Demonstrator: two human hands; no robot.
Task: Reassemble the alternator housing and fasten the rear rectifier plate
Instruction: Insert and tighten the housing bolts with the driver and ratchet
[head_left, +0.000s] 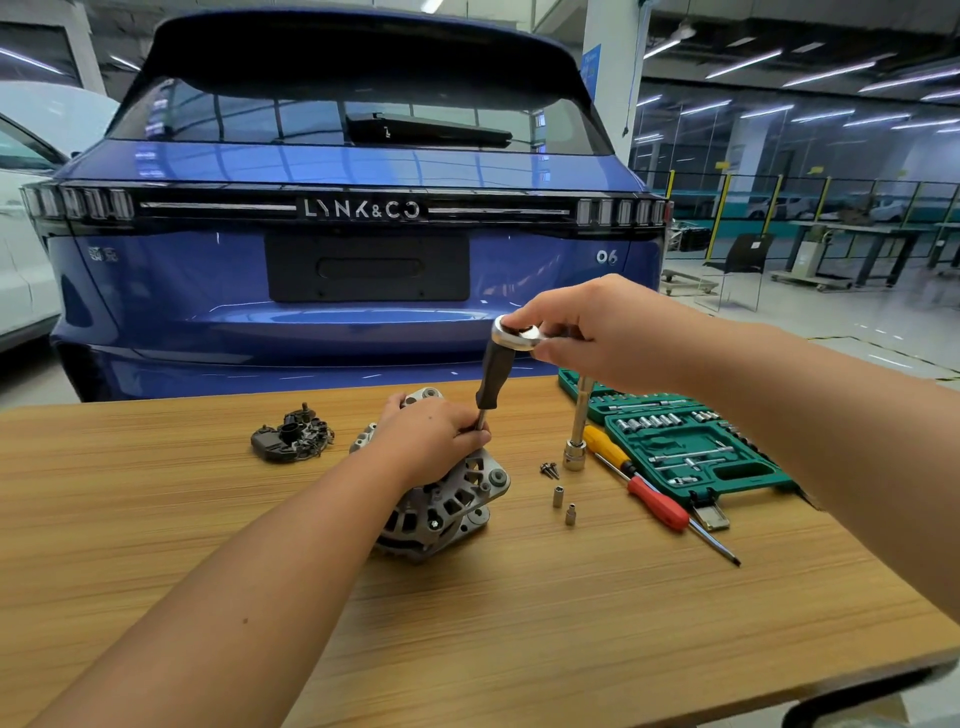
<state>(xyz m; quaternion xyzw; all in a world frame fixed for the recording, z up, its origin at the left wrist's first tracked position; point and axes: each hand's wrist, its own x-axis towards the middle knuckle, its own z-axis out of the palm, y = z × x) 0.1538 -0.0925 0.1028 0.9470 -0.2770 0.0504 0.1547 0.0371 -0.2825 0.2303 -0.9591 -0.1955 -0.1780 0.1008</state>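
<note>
Up above the bench, the right hand (597, 327) clenches the chrome head of a ratchet wrench (517, 335), its black handle slanting down toward the left hand (434, 441). That hand curls around the grey cast-metal alternator housing (447, 499), fingers pinching a thin steel shaft at the handle's lower end. Left of it lies the black rectifier plate (291, 436), well apart. All rest on a wood-grain table (519, 623), along with loose sockets, red and yellow screwdrivers and a green socket case (691, 452). Behind stands a blue car (358, 234) in a lit workshop.
</note>
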